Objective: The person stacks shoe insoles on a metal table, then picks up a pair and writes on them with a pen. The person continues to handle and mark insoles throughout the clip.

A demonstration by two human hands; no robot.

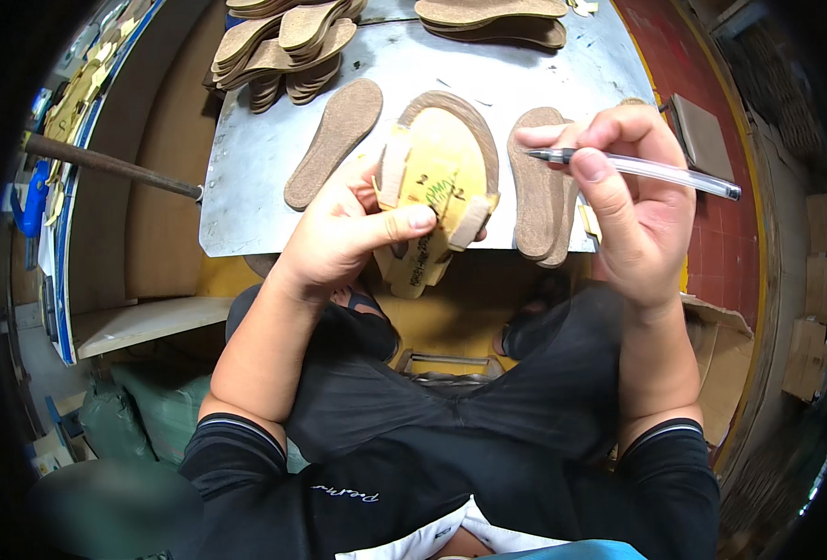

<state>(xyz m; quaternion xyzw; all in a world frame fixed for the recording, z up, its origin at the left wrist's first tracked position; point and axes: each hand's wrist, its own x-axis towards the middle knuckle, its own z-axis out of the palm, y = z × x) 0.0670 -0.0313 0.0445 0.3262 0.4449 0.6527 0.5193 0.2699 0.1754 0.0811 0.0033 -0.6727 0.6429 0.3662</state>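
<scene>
My left hand (329, 233) grips a yellow sole template (455, 145) with its thumb pressed on the face. Handwritten marks and raised tan blocks at both sides show on the template. Behind it lies a brown insole (477, 114), its edge showing round the rounded top end. Between the thumb and fingers of my right hand (642, 229) is a clear-barrelled pen (661, 172), its dark tip pointing left toward the template but apart from it. One loose brown insole (334, 140) lies flat to the left. To the right, partly behind my right hand, overlap further insoles (532, 191).
Stacked insoles (287, 56) sit at the back left of the pale metal table (245, 177), with another stack (493, 17) at the back right. A rod (115, 166) reaches the table's left edge. Cardboard (726, 359) stands at right, green bags (152, 411) at lower left.
</scene>
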